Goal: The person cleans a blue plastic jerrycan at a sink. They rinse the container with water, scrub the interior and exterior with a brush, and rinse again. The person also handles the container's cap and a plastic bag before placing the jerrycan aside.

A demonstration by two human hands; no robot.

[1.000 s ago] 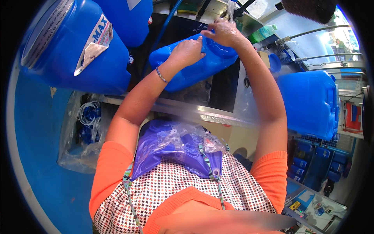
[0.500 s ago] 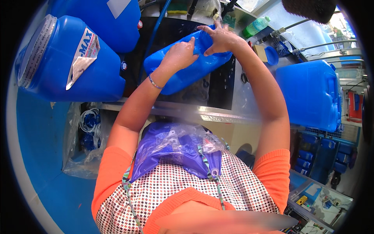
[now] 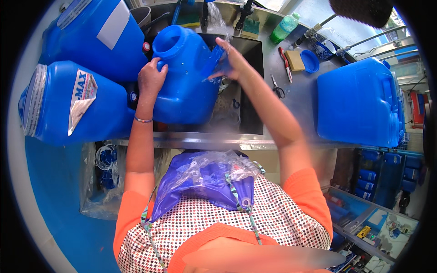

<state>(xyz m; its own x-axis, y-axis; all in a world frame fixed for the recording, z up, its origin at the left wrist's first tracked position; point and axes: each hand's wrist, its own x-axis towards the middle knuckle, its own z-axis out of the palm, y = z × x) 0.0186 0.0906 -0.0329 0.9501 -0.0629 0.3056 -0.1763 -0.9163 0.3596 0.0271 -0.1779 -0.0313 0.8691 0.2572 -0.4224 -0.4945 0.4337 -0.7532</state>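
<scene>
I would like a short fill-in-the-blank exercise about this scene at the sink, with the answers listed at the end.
1. Between the left hand and the right hand is an open container coloured ____.
2. The bracelet is worn on the ____ side.
3. The black-handled scissors lie to the ____ of the sink.
4. The plastic bottle looks ____ in colour.

Missing words: blue; left; right; green.

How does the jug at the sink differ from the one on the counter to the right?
The sink jug shows its round open mouth; on the counter jug no open mouth can be made out. The sink jug has rounded shoulders, while the counter jug looks boxier, with a broad flat face. The left hand touches the sink jug; neither hand touches the counter jug. Both are blue.
</scene>
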